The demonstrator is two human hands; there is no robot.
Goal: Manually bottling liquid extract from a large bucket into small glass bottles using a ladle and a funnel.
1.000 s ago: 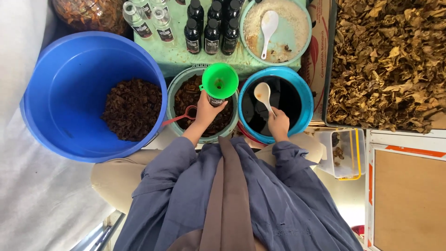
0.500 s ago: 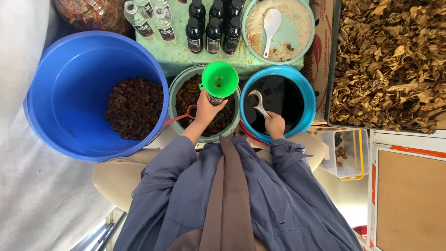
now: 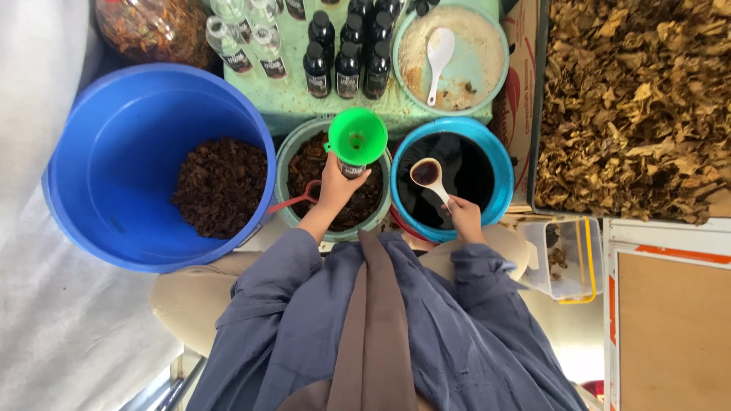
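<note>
Crowded tubs, bottles and dried leaves surround her.
Right hand [image 3: 463, 218] grips spoon [image 3: 431, 180], handle near, bowl far-left; left hand [image 3: 336, 186] clasps funnelled bottle [image 3: 352, 166].

a pale green tray [image 3: 304, 99] lies ahead of me with dark capped bottles [image 3: 346, 53] and clear bottles [image 3: 244, 38] standing on it. to my left a big blue tub [image 3: 99, 152] holds a heap of dark brown bits. white cloth [image 3: 46, 304] covers the ground on that side. to my right a box of dry brown leaves [image 3: 640, 99] fills the corner, with a clear plastic container [image 3: 571, 259] below it. the light is soft and even.
</note>
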